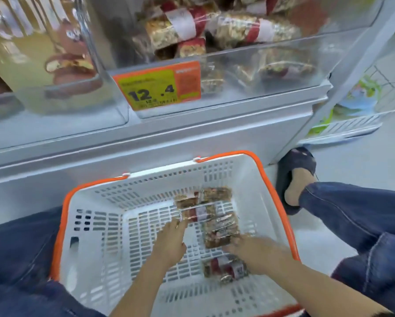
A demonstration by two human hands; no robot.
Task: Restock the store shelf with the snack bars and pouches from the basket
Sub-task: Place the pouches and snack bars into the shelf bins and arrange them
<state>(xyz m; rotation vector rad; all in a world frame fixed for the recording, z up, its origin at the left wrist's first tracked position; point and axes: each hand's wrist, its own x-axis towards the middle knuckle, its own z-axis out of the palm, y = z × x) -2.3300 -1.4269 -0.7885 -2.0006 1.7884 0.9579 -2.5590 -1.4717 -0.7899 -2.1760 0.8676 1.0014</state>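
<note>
Right hand [258, 250] fingertips touch bar [221, 232], grip unclear; bar's long axis runs straight ahead. Left hand [169, 243] spread, beside.

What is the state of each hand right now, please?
Left hand: fingers reach a snack bar pack in the basket; grip cannot be told.
Right hand: blurred, on another snack bar pack; grip cannot be told.

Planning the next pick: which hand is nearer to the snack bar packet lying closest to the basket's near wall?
Right. The right hand lies just above that snack bar packet, about touching it; the left hand is off to its left, fingertips at another packet farther in.
</note>
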